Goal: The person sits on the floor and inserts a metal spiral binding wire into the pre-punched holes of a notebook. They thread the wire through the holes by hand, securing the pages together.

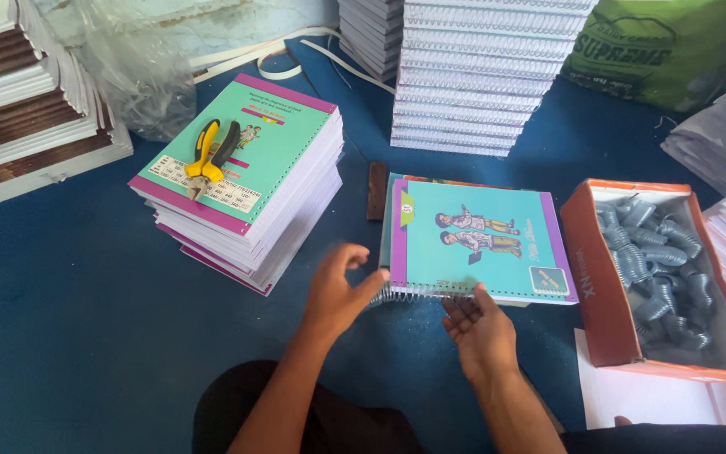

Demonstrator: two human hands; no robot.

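Lying flat at the centre of the frame, the notebook (pixel 476 244) shows a turquoise cover with a purple band down its left side, two drawn figures in the middle and a wire spiral along its near edge. The left hand (pixel 338 294) is spread, fingers and thumb apart, its thumb tip at the spiral's left end; the right hand (pixel 481 332) lies palm up and loose, fingertips touching the near edge, gripping nothing. Everything rests on a deep blue cloth surface (pixel 69 336). In the upper left of the frame a stack of unbound notebooks (pixel 254 193) carries yellow-handled pliers (pixel 207 155); a tall pile of spiral-bound books (pixel 476 76) stands at the top centre. At the right, an orange cardboard box (pixel 602 286) holds loose grey spiral coils (pixel 665 269), and a green sack (pixel 661 46) sits in the upper right.
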